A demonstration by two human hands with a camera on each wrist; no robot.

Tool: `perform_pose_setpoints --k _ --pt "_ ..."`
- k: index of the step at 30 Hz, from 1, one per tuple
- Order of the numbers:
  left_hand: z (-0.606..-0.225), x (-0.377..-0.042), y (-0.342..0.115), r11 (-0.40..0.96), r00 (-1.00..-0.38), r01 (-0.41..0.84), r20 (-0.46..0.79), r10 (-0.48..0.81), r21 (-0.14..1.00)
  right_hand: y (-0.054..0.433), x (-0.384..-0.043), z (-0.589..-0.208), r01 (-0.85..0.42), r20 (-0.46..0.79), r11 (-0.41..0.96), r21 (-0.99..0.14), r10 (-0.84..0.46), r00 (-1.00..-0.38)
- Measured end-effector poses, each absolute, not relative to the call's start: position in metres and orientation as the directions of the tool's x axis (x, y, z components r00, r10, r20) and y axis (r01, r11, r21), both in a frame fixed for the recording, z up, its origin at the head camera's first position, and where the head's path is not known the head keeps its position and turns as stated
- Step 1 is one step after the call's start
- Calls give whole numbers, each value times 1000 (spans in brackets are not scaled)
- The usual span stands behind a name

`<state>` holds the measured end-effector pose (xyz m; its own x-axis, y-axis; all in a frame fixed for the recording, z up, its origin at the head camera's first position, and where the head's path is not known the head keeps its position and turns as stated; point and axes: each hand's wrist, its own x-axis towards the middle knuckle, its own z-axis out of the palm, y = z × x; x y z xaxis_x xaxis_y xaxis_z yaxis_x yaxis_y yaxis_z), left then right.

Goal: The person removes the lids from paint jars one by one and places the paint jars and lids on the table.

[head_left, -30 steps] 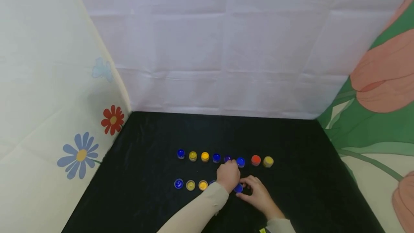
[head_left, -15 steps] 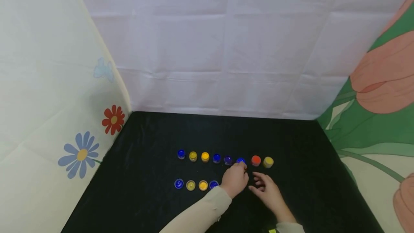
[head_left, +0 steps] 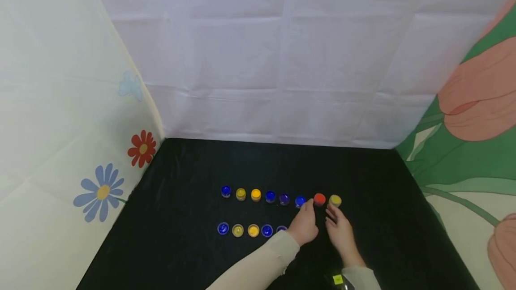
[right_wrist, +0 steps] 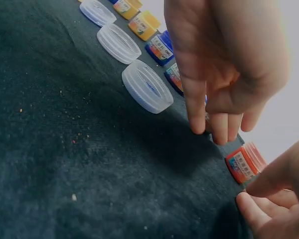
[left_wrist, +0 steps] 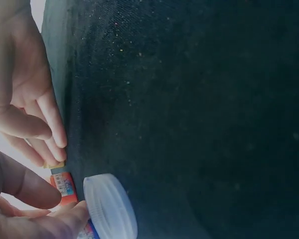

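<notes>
While a pale sleeve (head_left: 255,263) is crossing the near part of the table (head_left: 181,254), a front row of lids (head_left: 253,230) is lying just beyond, colour showing in each, the rightmost one in sight partly hiding behind the arm. In the left wrist view a translucent lid (left_wrist: 111,206) is looming large, right beside the left hand (head_left: 304,227). That hand is hovering short of the gap between the sixth jar (head_left: 300,201), a blue one, and the red jar (head_left: 320,199), its fingers fairly straight and seemingly gripping nothing. Level with it, the right hand (head_left: 340,234) is holding its fingers loosely extended, tips right by the yellow jar (head_left: 335,200) at the end; whether they are touching it, I'm not able to tell.

Farther out, the line of eight jars (head_left: 270,197) is running across, the red one standing seventh from the left. By the look of those lids, we're watching an uncapping stage, and the last two jars are probably still wearing theirs. The next move is likely calling for one hand steadying the red jar while the other is turning its lid. Behind it all, a creased white cloth (head_left: 278,115) is hanging.
</notes>
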<state>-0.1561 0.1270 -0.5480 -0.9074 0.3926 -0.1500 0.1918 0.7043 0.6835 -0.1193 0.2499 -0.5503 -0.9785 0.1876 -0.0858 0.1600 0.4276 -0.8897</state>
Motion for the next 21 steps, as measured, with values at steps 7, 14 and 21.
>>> perform_pose_setpoints --k 7,14,21 --pt "-551 -160 135 667 -913 246 -62 403 703 244 -126 -551 110 -12 445 -889 216 -976" --pt "-544 -161 132 649 -912 208 -94 399 732 238 -129 -549 109 -11 422 -900 227 -974" --pt "-540 -157 133 637 -907 207 -98 409 743 242 -126 -551 111 -5 398 -910 257 -966"
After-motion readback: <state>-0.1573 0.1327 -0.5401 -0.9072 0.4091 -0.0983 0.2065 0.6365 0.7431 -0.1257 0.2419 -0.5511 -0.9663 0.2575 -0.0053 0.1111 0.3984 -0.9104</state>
